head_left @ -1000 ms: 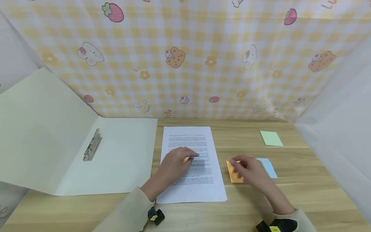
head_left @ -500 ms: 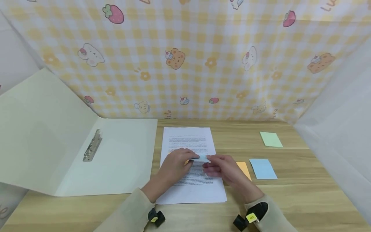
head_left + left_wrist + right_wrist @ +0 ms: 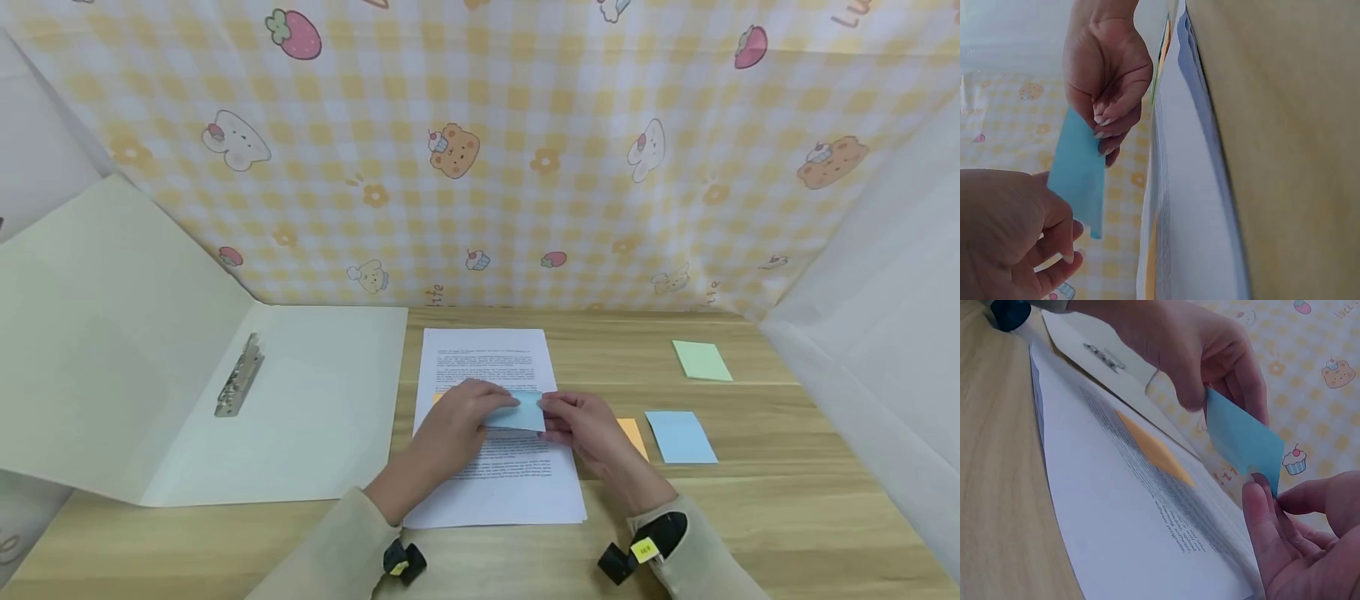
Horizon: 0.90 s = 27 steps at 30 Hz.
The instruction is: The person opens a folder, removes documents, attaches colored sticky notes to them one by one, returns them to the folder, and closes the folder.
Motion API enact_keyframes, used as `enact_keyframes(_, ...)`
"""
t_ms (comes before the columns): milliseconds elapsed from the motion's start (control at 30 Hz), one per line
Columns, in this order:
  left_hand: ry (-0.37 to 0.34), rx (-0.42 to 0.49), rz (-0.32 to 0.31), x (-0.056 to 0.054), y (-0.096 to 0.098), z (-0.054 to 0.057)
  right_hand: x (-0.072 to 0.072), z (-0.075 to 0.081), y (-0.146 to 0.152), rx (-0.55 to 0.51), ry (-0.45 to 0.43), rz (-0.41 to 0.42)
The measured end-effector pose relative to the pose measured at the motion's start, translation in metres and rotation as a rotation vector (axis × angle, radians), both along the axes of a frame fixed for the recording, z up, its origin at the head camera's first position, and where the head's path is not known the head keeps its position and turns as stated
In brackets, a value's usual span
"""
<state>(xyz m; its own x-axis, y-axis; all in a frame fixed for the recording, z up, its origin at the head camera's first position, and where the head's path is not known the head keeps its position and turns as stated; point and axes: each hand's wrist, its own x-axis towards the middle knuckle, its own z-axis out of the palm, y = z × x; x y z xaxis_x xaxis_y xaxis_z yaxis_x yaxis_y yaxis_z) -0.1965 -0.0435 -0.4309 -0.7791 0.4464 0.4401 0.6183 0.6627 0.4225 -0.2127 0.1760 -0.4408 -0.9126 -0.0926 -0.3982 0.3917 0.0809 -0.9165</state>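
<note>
A blue sticky note (image 3: 517,414) is stretched between both hands, above a stack of printed paper (image 3: 495,504). My left hand (image 3: 457,421) pinches its left end. At the opposite end, the thumb and fingers of my right hand (image 3: 588,425) pinch the edge. In the right wrist view the note (image 3: 1241,434) stands raised off the sheets, tilted. An orange sticky note (image 3: 1155,450) lies on the printed page below; in the head view my left hand covers most of it.
An open white folder (image 3: 322,417) with a metal clip (image 3: 240,377) lies to the left. On the wooden table at right are a blue pad (image 3: 681,437), a green pad (image 3: 702,361) and an orange pad (image 3: 632,435), partly behind my right hand. A checkered cloth (image 3: 510,192) hangs behind.
My right hand has come left from over the orange pad and taken the blue note's right edge. The note has turned to show its face. My left hand stays nearly in place.
</note>
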Motion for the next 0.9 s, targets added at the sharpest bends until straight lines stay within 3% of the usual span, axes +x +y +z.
enact_keyframes(100, -0.112, 0.021, 0.097, -0.003, 0.0, 0.006, -0.003, 0.001, 0.002, 0.021, 0.003, -0.004)
enact_keyframes(200, -0.302, 0.085, 0.212, -0.009, 0.0, 0.013, -0.007, 0.004, 0.004, 0.043, 0.015, 0.004)
enact_keyframes(333, -0.472, 0.191, 0.255, -0.023, 0.002, 0.015, -0.015, 0.01, 0.007, 0.064, 0.032, 0.018)
enact_keyframes(667, -0.522, 0.301, 0.212, -0.059, -0.001, 0.001, -0.031, 0.017, 0.006, 0.13, 0.122, 0.038)
enact_keyframes(900, -0.566, 0.286, 0.242, -0.071, -0.004, -0.003, -0.039, 0.011, 0.0, 0.319, 0.237, 0.078)
